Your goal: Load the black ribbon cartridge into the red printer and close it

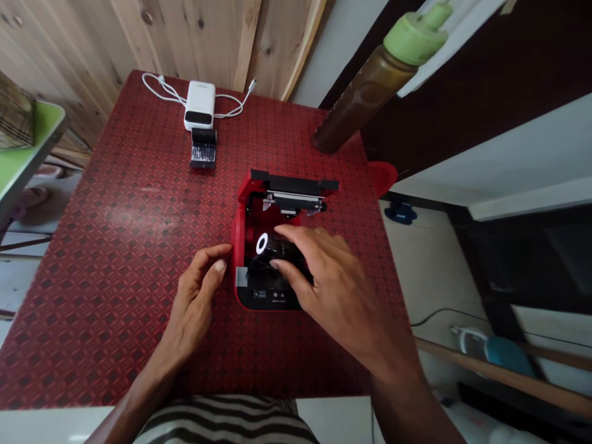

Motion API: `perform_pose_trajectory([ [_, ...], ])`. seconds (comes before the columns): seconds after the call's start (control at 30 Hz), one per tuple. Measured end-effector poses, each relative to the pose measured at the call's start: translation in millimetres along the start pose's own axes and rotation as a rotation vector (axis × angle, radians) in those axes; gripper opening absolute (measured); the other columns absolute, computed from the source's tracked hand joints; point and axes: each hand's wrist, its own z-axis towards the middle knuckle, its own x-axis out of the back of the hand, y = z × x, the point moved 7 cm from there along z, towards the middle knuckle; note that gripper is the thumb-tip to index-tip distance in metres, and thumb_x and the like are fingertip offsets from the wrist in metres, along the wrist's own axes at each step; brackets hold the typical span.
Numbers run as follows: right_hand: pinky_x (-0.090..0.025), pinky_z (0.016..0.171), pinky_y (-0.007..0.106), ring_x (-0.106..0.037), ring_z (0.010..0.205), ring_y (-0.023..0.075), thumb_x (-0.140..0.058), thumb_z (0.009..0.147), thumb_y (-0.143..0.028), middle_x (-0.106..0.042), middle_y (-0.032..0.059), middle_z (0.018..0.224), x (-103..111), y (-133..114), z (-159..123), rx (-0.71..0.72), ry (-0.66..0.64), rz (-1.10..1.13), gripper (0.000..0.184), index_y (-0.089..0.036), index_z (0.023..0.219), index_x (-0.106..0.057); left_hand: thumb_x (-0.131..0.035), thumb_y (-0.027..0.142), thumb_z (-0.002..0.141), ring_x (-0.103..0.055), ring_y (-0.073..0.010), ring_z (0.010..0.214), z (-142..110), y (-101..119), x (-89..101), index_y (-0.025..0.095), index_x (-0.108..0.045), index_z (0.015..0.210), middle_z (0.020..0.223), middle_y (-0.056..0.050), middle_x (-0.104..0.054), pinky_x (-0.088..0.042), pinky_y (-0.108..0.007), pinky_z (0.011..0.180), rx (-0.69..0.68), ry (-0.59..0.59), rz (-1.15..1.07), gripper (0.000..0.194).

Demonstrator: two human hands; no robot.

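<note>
A small red and black label printer (239,237) sits on the table with its lid (296,183) raised toward the far side. Between the thumb and fingers of my right hand (337,277) is a black label roll (277,250) with a white core end. The roll lies tilted within the printer's opening, and my hand covers its right end. My left hand (198,293) is beside the printer's left wall, thumb and index finger apart. Its index fingertip is at the wall; I cannot tell whether it presses on it. Nothing shows in that hand.
The table (139,246) has a red patterned top. A white power bank (200,102) with a white cable (234,108) lies at the back, near a black strip roll (203,149). A tall brown bottle (361,92) with a green lid stands back right.
</note>
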Motion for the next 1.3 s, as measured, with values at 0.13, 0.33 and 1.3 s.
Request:
perform_pose_trajectory([
  [0.13, -0.056, 0.090, 0.045, -0.078, 0.101, 0.0322, -0.069, 0.104, -0.010, -0.084, 0.0122, 0.111, -11, 1, 12, 0.003, -0.015, -0.114, 0.019, -0.022, 0.119, -0.070, -0.063, 0.060, 0.112, -0.073, -0.0359, 0.127, 0, -1, -2.8, 0.027, -0.079, 0.135, 0.132, -0.010, -0.082, -0.049, -0.051, 0.111, 0.006, -0.052, 0.014, 0.043],
  [0.33, -0.056, 0.089, 0.043, -0.078, 0.104, 0.0322, -0.077, 0.097, -0.006, -0.083, 0.0105, 0.107, -18, 3, 28, -0.011, -0.048, -0.083, 0.021, -0.022, 0.108, -0.071, -0.065, 0.059, 0.111, -0.073, -0.0358, 0.128, 0, 2, -3.2, 0.025, -0.078, 0.134, 0.130, -0.009, -0.082, -0.048, -0.051, 0.113, 0.018, -0.048, 0.009, 0.043],
  [1.3, -0.055, 0.071, 0.038, -0.083, 0.096, 0.0312, -0.067, 0.103, -0.002, -0.087, 0.0144, 0.108, -40, 0, 58, -0.082, -0.390, -0.325, 0.026, -0.020, 0.116, -0.081, -0.066, 0.060, 0.109, -0.074, -0.0366, 0.126, 0, 1, -3.0, 0.026, -0.080, 0.133, 0.131, -0.009, -0.083, -0.049, -0.051, 0.111, 0.055, -0.052, 0.022, 0.044],
])
